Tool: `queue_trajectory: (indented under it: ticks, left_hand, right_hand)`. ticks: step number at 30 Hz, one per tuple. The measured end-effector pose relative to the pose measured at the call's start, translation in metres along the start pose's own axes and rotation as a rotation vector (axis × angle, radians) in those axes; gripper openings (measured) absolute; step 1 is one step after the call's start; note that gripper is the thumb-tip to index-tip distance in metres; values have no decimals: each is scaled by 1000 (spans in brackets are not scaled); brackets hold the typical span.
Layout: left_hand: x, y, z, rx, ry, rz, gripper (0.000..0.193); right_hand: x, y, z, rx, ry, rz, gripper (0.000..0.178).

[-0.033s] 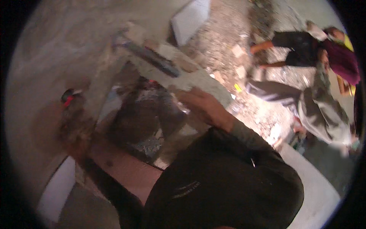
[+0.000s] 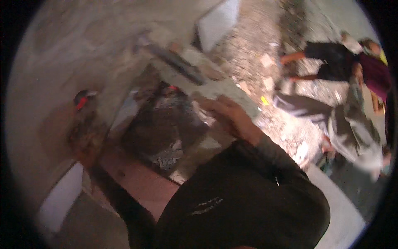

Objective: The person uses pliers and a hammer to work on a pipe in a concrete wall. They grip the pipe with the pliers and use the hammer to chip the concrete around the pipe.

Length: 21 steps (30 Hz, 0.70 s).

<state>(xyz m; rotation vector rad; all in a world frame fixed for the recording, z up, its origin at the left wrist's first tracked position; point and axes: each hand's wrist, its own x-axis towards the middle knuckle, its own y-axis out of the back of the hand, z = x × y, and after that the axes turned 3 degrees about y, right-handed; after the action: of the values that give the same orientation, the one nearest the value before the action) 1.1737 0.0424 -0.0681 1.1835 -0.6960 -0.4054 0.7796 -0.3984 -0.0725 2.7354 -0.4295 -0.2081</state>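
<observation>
My left hand (image 2: pixel 85 145) is at the left, in front of the plastered wall, smeared by motion and shadow. Just beyond it is a dark thing with a red band (image 2: pixel 81 102); whether my fingers hold it I cannot make out. My right hand (image 2: pixel 234 118) is stretched out to the left, its fingers extended and blurred, beside a pale edge. Between my hands lies a broad dark shape (image 2: pixel 155 124), its kind unclear, with a small red spot near its far end. A hammer (image 2: pixel 176 64) with a dark handle rests on the grey ledge (image 2: pixel 222 89) beyond my right hand.
A plastered wall (image 2: pixel 78 50) runs along the left and far side. A pale slab (image 2: pixel 217 25) leans at the back. Rubble (image 2: pixel 253 45) covers the ground to the right, where two people stand, one in grey trousers (image 2: pixel 304 106). A reddish-brown board (image 2: pixel 137 176) is below my hands.
The whole view has shifted slightly, so the hammer, slab and people sit a little farther right and lower. My hands remain in much the same places relative to the things around them.
</observation>
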Motion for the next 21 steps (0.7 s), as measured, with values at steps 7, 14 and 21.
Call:
queue_trajectory:
  ticks: [7, 14, 21]
  left_hand:
    - [14, -14, 38, 245, 111, 85, 70]
    - [-10, -2, 38, 324, 217, 66, 76]
    - [3, -6, 37, 317, 188, 55, 80]
  right_hand:
    - [82, -19, -32, -67, 75, 111, 25]
    - [208, -116, -95, -116, 502, 57, 21]
    - [265, -176, -101, -112, 755, 105, 12]
